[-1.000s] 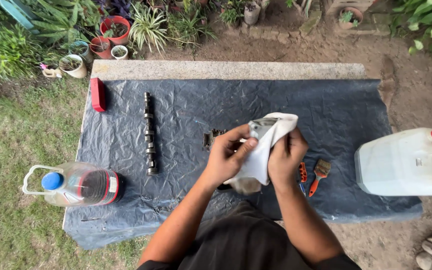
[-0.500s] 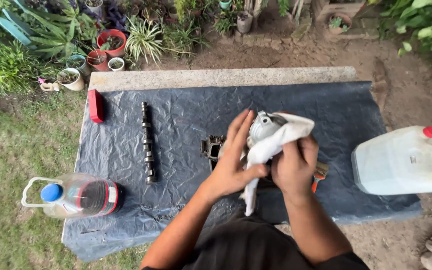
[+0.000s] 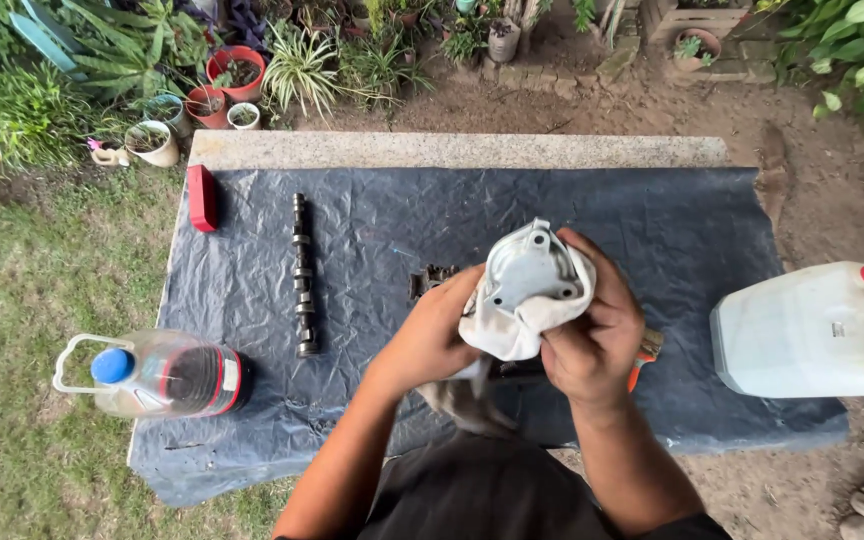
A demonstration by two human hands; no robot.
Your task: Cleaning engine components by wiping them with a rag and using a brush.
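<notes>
Grey cast-metal cover plate with bolt holes [image 3: 530, 272] is up in the air over the near-middle of the bench, half wrapped in a grubby white rag [image 3: 512, 330]. Both hands are clamped on it: left hand [image 3: 432, 335] grips the rag and the plate's left edge, right hand [image 3: 597, 335] cups the right side with the thumb pressing the cloth.

Going big to small around it: black plastic sheet [image 3: 372, 240] covers the stone-topped bench [image 3: 452, 150]. White plastic jerrycan with a red cap [image 3: 812, 330] lies at the right edge. Clear plastic bottle with a blue cap and dark liquid [image 3: 157, 375] lies hanging off the near-left edge. Long dark camshaft [image 3: 300, 275] sits left of centre, small red block [image 3: 202, 197] at the far-left corner, an orange-handled brush [image 3: 642, 355] just behind the right wrist.

Risk, I'd say: the plate could slip out of the loose cloth and land on the small dark part [image 3: 432, 278] beneath. That bottle looks ready to roll off too.
</notes>
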